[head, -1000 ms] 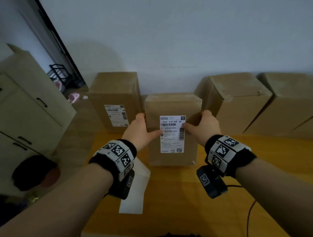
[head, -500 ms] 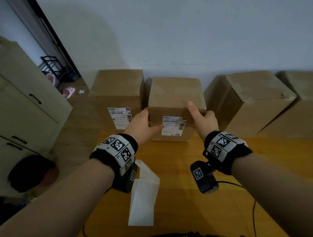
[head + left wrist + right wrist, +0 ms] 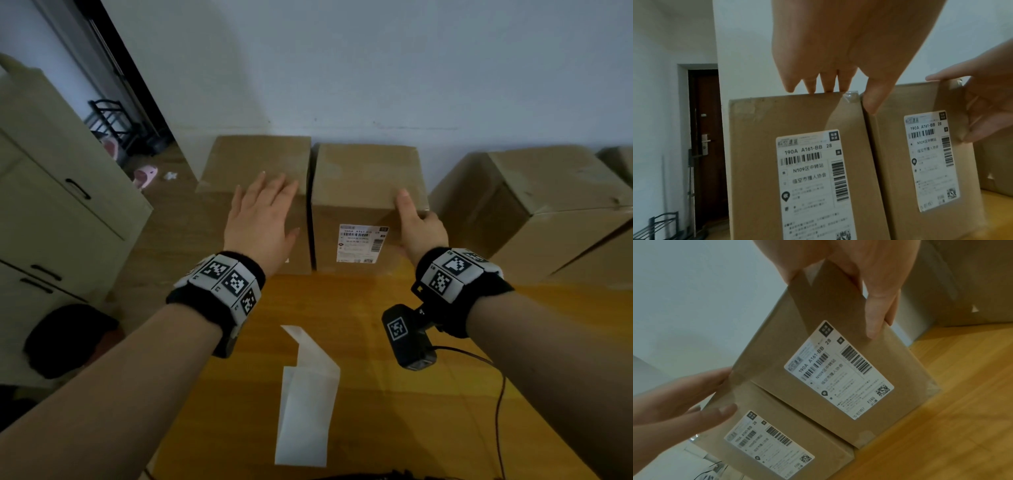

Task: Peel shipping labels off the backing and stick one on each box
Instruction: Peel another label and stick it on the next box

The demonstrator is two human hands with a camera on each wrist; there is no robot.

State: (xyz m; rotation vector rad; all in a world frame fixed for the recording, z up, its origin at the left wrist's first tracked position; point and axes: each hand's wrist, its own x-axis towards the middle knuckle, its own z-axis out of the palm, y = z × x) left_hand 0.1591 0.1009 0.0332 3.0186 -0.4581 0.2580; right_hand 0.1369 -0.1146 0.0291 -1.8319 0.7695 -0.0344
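Observation:
Two brown boxes stand side by side at the back of the wooden table (image 3: 342, 308), against the wall. The left box (image 3: 239, 161) carries a white shipping label (image 3: 812, 178), which my hand hides in the head view. The middle box (image 3: 363, 178) shows its label (image 3: 361, 243) on the front face. My left hand (image 3: 262, 212) lies flat, fingers straight, on the left box's top front edge. My right hand (image 3: 416, 222) grips the middle box's top right front corner, thumb on the front face. A white strip of backing paper (image 3: 306, 404), partly folded, lies on the table near me.
Two more brown boxes, a large one (image 3: 555, 212) and one at the frame edge (image 3: 620, 161), stand to the right with no label showing. A beige cabinet (image 3: 51, 205) is on the left beyond the table edge. A thin cable (image 3: 500, 394) trails over the table at the right.
The labelled middle box has moved back from me to stand against the left box by the wall. My left hand has left it and now lies on the left box's top.

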